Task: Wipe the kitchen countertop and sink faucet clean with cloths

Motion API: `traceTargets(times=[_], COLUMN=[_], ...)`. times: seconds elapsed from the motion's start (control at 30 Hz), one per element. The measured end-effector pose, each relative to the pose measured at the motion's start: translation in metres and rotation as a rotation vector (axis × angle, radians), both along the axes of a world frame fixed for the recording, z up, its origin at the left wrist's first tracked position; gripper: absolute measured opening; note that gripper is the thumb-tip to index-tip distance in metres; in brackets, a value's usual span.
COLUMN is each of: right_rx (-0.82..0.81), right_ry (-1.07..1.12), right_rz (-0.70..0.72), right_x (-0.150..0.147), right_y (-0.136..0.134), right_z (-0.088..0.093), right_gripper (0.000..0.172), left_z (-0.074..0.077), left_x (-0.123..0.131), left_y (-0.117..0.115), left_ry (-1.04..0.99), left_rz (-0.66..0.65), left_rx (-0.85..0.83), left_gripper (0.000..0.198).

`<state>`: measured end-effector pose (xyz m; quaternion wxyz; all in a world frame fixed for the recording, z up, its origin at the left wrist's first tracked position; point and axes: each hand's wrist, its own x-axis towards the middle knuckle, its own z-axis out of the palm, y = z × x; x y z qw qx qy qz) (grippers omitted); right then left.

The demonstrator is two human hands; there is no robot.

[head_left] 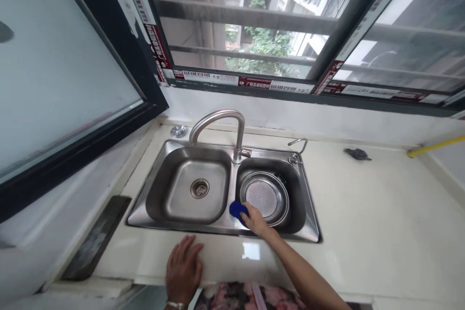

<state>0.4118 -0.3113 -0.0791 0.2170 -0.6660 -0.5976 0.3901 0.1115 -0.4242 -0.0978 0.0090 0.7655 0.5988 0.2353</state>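
A round blue scrubbing pad is pinched in my right hand, over the divider between the two bowls of the steel sink. Just right of that hand, a perforated metal strainer basket sits in the right bowl. My left hand rests flat on the front strip of the counter, fingers spread, with nothing in it. In the left bowl only the drain shows. A curved faucet rises behind the divider.
A dark rag-like lump lies on the counter at right. A thin spout stands at the sink's back right corner. A dark slab lies at left, below an open window sash. A yellow pipe enters at far right.
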Motion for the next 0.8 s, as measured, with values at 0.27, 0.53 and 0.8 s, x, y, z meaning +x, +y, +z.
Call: traceTargets(times=[0.27, 0.53, 0.8], right_rx=[-0.122, -0.346, -0.162], right_ry=[0.999, 1.33, 1.097], right_rz=[-0.492, -0.377, -0.549], right_x=[-0.004, -0.027, -0.021], right_y=[0.011, 0.0, -0.002], right_z=[0.081, 0.107, 0.093], right_gripper=[0.055, 0.029, 0.042], left_z=[0.032, 0.066, 0.057], left_x=[0.079, 0.113, 0.087], left_y=[0.051, 0.091, 0.118], left_ry=[-1.076, -1.8, -1.498], left_rz=[0.049, 0.166, 0.289], left_rx=[-0.483, -1.107, -0.611], left_gripper=[0.056, 0.078, 0.069])
